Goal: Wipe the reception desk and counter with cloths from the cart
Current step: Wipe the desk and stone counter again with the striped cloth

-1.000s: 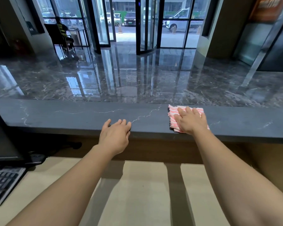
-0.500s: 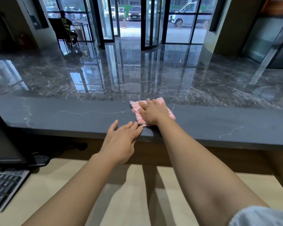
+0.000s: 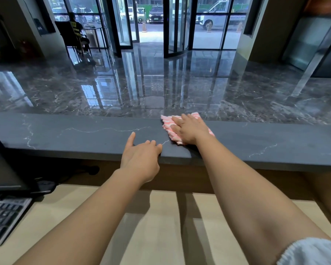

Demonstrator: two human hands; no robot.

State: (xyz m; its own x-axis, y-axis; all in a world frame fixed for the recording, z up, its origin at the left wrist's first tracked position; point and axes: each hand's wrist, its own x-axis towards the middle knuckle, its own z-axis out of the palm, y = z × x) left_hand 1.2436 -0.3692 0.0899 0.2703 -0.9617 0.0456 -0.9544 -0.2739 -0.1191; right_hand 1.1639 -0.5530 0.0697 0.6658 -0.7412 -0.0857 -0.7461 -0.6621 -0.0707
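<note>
A pink-and-white striped cloth (image 3: pixel 167 125) lies flat on the dark grey stone counter (image 3: pixel 65 132). My right hand (image 3: pixel 191 130) presses down on the cloth with straight fingers and covers most of it. My left hand (image 3: pixel 141 153) rests on the counter's near edge just left of the cloth, fingers relaxed and holding nothing. Below the counter lies the light wooden desk (image 3: pixel 161 226).
A black keyboard (image 3: pixel 4 217) and the edge of a monitor (image 3: pixel 2 169) sit at the left of the desk, with cables behind. Beyond the counter stretches a glossy marble lobby floor (image 3: pixel 161 83) with glass doors. A person sits at the far left (image 3: pixel 78 33).
My right hand slid the cloth leftward along the counter over the last second, ending next to my left hand. My left hand stayed on the counter's edge.
</note>
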